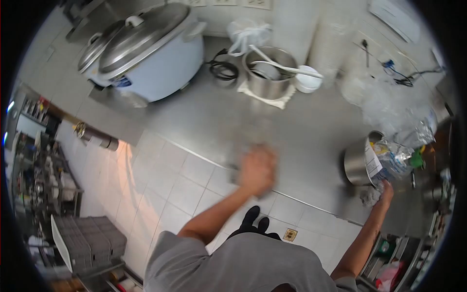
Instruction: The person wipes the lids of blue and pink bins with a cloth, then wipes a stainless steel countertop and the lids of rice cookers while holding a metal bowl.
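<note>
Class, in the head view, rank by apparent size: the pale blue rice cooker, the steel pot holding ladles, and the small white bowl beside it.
1. Pale blue rice cooker
2. Steel pot holding ladles
3. Small white bowl

All three stand at a similar distance, so the order looks reliable.

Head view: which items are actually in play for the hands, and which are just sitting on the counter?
In play:
- left hand, blurred, flat at the steel counter edge; whether it holds anything is unclear
- right hand at a crumpled wad beside the metal pot

Lying about:
- rice cooker
- steel container with utensils
- white bowl
- black cord
</note>
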`<state>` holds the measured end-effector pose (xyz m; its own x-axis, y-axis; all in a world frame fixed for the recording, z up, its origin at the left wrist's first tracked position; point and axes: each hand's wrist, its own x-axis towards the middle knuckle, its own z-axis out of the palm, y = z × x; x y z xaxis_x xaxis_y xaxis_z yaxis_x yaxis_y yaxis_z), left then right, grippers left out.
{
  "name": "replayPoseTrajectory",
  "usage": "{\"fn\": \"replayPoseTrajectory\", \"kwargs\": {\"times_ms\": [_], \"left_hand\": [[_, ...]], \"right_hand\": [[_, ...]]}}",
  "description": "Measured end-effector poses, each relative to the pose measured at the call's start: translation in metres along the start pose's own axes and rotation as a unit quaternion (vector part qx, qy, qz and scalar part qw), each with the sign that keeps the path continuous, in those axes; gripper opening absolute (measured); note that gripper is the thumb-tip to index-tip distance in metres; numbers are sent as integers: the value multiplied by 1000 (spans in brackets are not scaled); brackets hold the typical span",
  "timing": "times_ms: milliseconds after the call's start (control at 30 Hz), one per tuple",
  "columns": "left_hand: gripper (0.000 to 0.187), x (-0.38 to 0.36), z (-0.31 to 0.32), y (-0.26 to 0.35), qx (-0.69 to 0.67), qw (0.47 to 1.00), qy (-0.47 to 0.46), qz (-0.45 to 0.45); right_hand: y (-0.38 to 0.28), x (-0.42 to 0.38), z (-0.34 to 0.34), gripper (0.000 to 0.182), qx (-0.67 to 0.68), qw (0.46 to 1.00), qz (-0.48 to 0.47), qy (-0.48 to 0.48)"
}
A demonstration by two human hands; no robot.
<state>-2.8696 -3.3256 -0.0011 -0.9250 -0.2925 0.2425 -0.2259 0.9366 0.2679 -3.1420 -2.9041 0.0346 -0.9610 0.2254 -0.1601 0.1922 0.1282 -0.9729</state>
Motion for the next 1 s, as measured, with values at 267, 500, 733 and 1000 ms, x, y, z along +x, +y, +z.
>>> {"fn": "replayPoseTrajectory", "kwargs": {"times_ms": [267,500,733,1000], "left_hand": [[55,-27,-33,-124,31,980,1,-199],[70,-25,-59,-297,-1,786,254,-564],[101,-62,10,-63,-313,796,345,-386],[94,-59,-51,-375,-353,672,416,-501]], "right_hand": [[-8,-9,14,38,-20,998,-13,-54],[2,5,-10,34,-90,983,-68,-145],[-3,-37,68,34,-47,986,-39,-158],[-1,-119,204,34,-20,989,-20,-147]]}}
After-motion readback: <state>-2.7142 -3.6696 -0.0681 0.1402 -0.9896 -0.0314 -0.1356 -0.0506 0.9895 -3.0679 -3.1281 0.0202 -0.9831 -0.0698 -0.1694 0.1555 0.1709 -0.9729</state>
